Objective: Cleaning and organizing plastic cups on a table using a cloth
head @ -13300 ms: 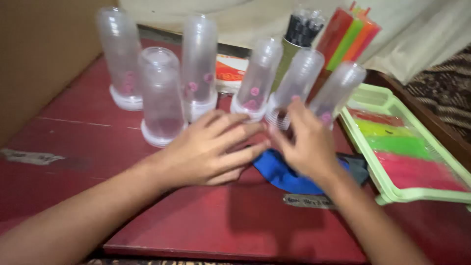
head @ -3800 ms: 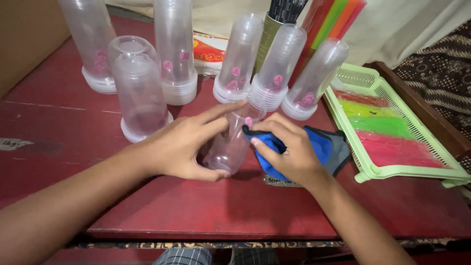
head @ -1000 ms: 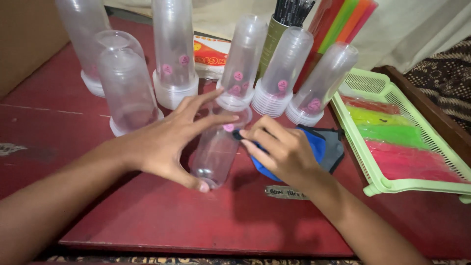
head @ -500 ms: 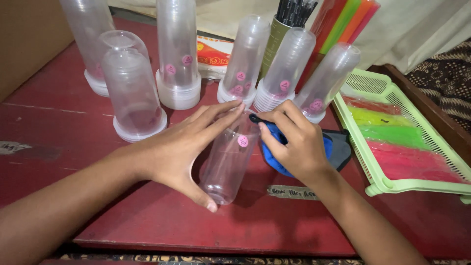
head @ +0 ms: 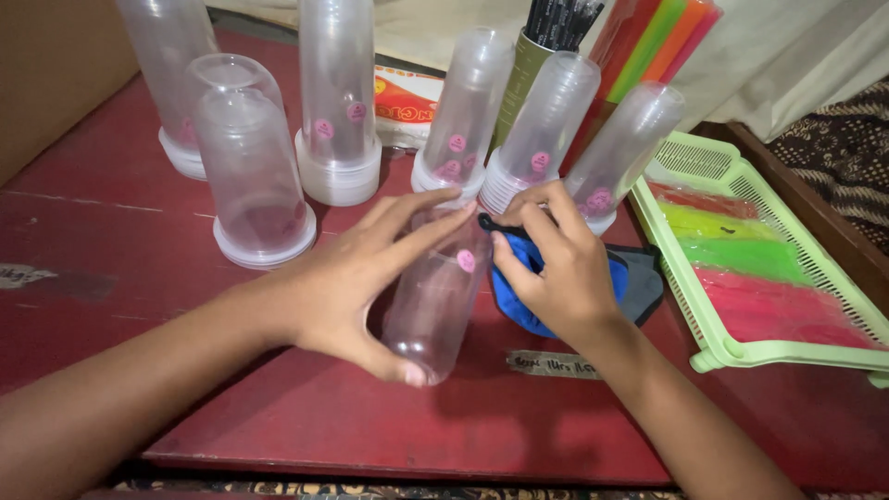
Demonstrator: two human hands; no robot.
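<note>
My left hand (head: 356,278) grips a clear plastic cup (head: 435,301) that lies tilted on its side above the red table (head: 111,259), thumb under its closed end and fingers over its top. A small pink round sticker (head: 466,261) sits on the cup's wall. My right hand (head: 556,268) is pressed against the cup's open end, holding a blue cloth (head: 519,287) there. Part of the cloth is hidden under the hand.
Several stacks of upturned clear cups (head: 338,102) with pink stickers stand at the back. A light green slotted tray (head: 732,352) holding red, green and pink sheets lies at the right. A dark tin of black sticks (head: 546,37) and coloured folders (head: 657,42) stand behind.
The cup has stayed in my left hand, tipped on its side. My right hand with the blue cloth has shifted a little along the cup's open end; the view has moved slightly.
</note>
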